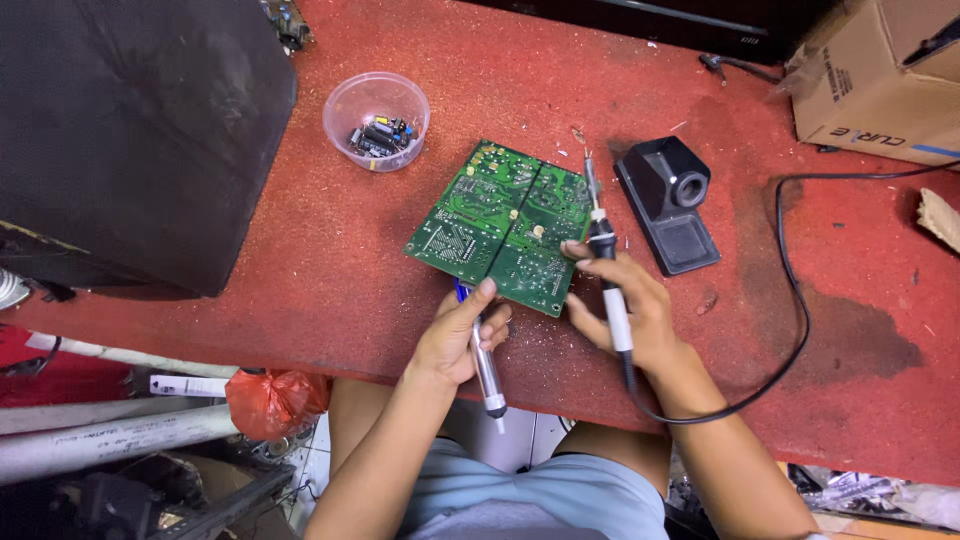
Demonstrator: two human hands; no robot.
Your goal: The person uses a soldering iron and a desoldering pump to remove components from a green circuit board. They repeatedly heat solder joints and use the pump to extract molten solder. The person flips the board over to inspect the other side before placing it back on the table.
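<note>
green circuit board lies solder-side up on the red bench, near its middle, near edge toward the person. right hand has its fingers closed round a soldering iron, pen-style; the iron's tip points away, over the board's right edge. black cord runs from the iron's back end, loops right across the bench. left hand has its fingers wrapped round a desoldering pump, nozzle end at the board's near edge, plunger end hanging off the bench toward the lap.

risk, as judged: the board is held by nothing but fingertips at its edge, so pressure from the iron could skate it across the bench. the hot shaft passes close to the right fingertips; a slip could burn. the slack cord could snag and tug the iron.

black iron stand sits just right of the board, empty. clear plastic cup up-left, well apart, holds a small heap of loose components, dark with some coloured bits. cardboard box at top right; contents not visible.
</note>
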